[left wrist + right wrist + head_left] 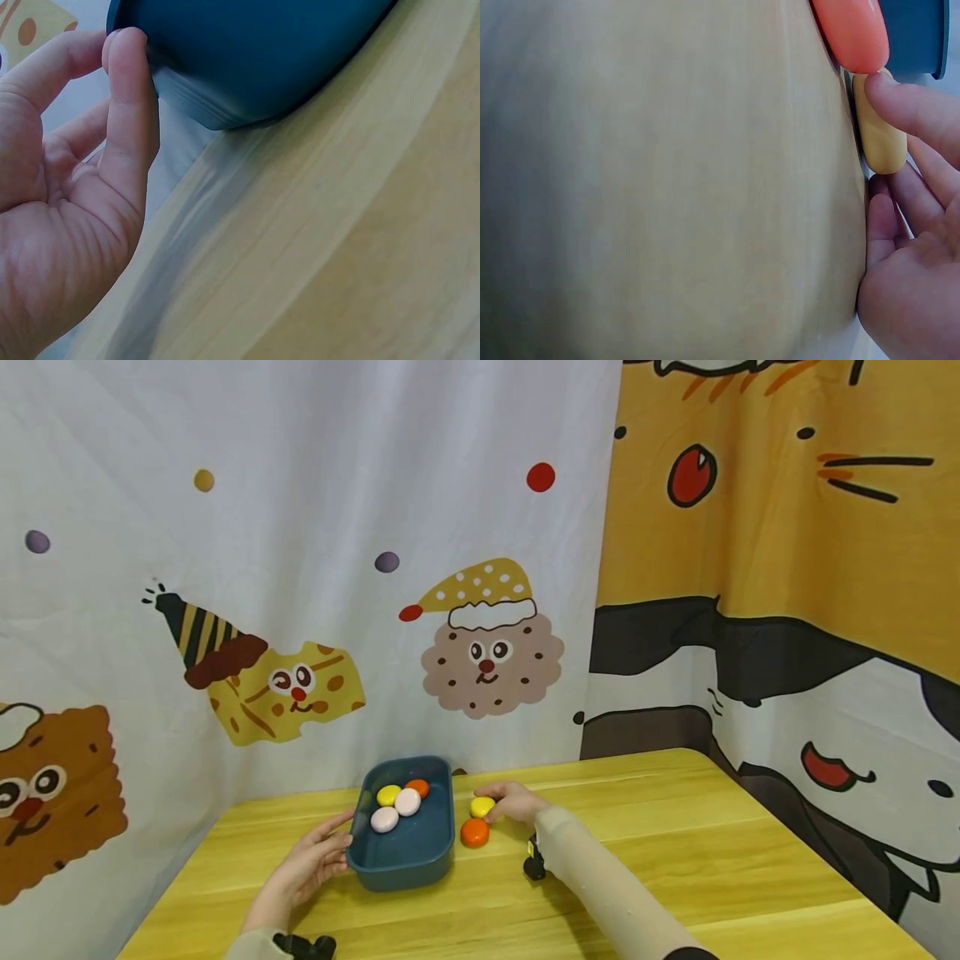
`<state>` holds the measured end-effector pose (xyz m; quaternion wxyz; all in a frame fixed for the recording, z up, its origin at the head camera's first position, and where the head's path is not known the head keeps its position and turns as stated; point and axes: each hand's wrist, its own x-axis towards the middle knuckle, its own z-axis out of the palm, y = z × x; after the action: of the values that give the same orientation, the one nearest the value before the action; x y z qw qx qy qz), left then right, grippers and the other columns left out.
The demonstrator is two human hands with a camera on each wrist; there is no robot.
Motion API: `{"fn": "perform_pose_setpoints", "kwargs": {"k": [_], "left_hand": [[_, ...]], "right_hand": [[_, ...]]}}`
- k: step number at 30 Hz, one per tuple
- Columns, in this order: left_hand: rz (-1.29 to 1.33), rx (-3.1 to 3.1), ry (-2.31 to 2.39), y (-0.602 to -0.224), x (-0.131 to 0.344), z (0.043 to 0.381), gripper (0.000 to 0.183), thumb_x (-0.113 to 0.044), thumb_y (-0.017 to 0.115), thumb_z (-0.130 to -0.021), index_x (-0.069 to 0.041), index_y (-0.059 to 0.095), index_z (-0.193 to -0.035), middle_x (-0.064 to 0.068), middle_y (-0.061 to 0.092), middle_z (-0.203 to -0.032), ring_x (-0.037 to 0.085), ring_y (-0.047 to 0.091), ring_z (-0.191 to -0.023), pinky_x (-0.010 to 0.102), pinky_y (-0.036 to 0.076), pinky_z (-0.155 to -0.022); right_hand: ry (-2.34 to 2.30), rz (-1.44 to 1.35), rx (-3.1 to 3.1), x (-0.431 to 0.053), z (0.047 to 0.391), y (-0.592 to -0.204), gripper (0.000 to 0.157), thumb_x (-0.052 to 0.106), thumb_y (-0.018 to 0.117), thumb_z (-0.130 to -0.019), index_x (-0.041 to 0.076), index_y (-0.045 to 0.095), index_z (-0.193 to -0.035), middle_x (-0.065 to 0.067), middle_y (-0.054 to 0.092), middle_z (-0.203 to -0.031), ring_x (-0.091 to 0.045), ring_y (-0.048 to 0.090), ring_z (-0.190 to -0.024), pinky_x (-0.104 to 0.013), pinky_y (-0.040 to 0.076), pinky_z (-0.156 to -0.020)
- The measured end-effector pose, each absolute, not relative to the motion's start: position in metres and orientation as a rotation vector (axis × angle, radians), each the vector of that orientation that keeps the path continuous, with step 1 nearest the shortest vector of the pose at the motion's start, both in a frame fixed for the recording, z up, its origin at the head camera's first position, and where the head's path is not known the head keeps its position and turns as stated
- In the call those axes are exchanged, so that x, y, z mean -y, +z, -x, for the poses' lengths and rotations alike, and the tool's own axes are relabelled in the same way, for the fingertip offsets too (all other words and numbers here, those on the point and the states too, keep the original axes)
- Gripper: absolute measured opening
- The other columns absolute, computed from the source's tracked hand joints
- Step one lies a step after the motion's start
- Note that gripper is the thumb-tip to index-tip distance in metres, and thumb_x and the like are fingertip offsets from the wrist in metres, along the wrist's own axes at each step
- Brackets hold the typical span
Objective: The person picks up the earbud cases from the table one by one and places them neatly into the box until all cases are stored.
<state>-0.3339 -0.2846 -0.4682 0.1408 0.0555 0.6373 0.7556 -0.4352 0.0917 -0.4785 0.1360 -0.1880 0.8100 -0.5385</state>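
Observation:
A dark blue rectangular box (412,878) sits on the table with two pale pink discs (385,819), a yellow disc (387,796) and an orange disc (418,787) inside. My left hand (309,862) pinches the box's left rim, thumb (129,67) and forefinger meeting at the edge in the left wrist view. To the right of the box, my right hand (516,802) holds another yellow disc (883,131) between thumb and fingers, low at the tabletop. Close in front of that disc lies a glossy orange-red disc (474,832), rounded and thick.
The wooden table (675,843) runs back to a white curtain (300,460) printed with cartoon snacks. At the right hangs a cloth with large cartoon animals (787,568). A black wrist camera (534,862) sits on the right sleeve, another on the left (307,946).

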Motion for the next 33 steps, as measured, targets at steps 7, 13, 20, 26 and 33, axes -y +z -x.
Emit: {"fn": "perform_pose_setpoints", "kwargs": {"k": [7,13,20,26,33], "left_hand": [[-0.151,-1.828,2.180,-0.468,0.286,0.333,0.071,-0.009,0.054,-0.099,-0.002,0.012,-0.155,0.005,0.060,-0.094,0.008,0.062,-0.065,0.021,0.055,-0.066],[-0.144,-1.837,2.183,-0.468,0.286,0.333,0.071,-0.009,0.055,-0.099,-0.002,0.013,-0.155,0.005,0.060,-0.095,0.008,0.062,-0.065,0.021,0.055,-0.066],[-0.163,-1.835,2.179,-0.467,0.285,0.333,0.069,-0.008,0.053,-0.099,-0.001,0.012,-0.155,0.004,0.061,-0.092,0.008,0.062,-0.065,0.021,0.054,-0.066],[-0.138,-1.855,2.164,-0.466,0.286,0.331,0.070,-0.009,0.054,-0.099,-0.001,0.012,-0.155,0.005,0.061,-0.092,0.009,0.061,-0.066,0.022,0.054,-0.066],[-0.176,-1.846,2.170,-0.466,0.285,0.331,0.069,-0.008,0.054,-0.099,0.000,0.014,-0.154,0.006,0.060,-0.092,0.008,0.061,-0.066,0.021,0.054,-0.066]], "right_hand": [[-1.567,0.543,-2.336,-0.092,0.437,-0.478,0.059,-0.005,0.074,-0.073,-0.003,0.059,-0.130,-0.016,0.058,-0.131,-0.026,0.055,-0.114,-0.040,0.044,-0.098],[-1.565,0.538,-2.349,-0.093,0.438,-0.480,0.056,-0.004,0.073,-0.075,-0.002,0.060,-0.129,-0.015,0.058,-0.131,-0.028,0.054,-0.116,-0.040,0.045,-0.098],[-1.589,0.499,-2.352,-0.094,0.439,-0.482,0.054,-0.001,0.074,-0.076,0.001,0.061,-0.129,-0.015,0.057,-0.132,-0.030,0.052,-0.120,-0.043,0.042,-0.101],[-1.629,0.535,-2.308,-0.097,0.439,-0.483,0.055,-0.001,0.073,-0.077,-0.002,0.059,-0.131,-0.017,0.055,-0.134,-0.032,0.050,-0.123,-0.046,0.037,-0.105],[-1.660,0.573,-2.249,-0.102,0.436,-0.478,0.058,-0.002,0.073,-0.078,-0.007,0.054,-0.133,-0.020,0.052,-0.136,-0.035,0.046,-0.127,-0.052,0.028,-0.110]]}}
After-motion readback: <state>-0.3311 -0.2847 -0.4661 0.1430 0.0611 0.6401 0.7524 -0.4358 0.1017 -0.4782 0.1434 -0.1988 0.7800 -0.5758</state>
